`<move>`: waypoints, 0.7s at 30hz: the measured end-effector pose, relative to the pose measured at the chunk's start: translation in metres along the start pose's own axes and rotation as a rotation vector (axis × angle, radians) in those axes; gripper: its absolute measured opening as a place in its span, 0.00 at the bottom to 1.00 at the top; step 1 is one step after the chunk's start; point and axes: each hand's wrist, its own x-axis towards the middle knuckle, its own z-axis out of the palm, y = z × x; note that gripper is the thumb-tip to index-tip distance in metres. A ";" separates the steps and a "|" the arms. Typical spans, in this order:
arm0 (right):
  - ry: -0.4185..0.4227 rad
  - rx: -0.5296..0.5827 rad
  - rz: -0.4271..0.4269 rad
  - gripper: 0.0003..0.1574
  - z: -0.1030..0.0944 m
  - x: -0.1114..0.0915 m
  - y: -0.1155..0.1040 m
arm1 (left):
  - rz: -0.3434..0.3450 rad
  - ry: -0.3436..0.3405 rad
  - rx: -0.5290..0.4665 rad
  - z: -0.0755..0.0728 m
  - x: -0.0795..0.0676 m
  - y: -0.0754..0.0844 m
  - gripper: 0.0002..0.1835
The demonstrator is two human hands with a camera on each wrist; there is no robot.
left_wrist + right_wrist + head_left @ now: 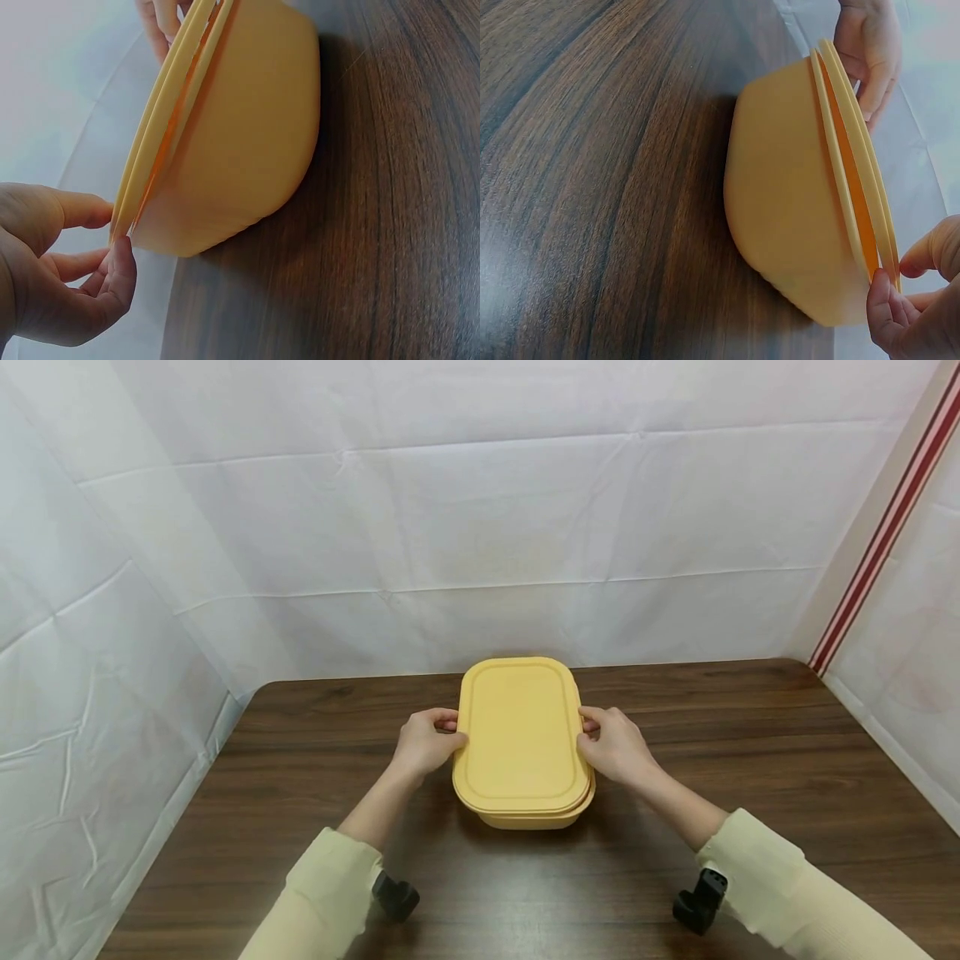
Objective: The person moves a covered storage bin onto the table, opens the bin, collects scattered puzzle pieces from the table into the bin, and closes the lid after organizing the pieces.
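A yellow rectangular lid (522, 731) with rounded corners lies over a matching yellow container (528, 821) on the table. Along the near side, a narrow gap shows between lid and container rim in both wrist views, so the lid (862, 142) sits slightly raised and askew. My left hand (429, 743) pinches the lid's left edge, thumb on top and fingers beneath. At the opposite edge, my right hand (617, 745) pinches the lid the same way. The container's inside is hidden.
The dark wood-grain table (300, 827) extends around the container. White sheeting (480, 527) hangs behind the table's far edge and at both sides. A black device (395, 896) is strapped at the left wrist, another black device (701, 900) at the right.
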 end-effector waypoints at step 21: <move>-0.029 -0.009 0.035 0.29 -0.001 -0.001 0.010 | -0.006 -0.011 0.026 0.010 0.005 -0.001 0.19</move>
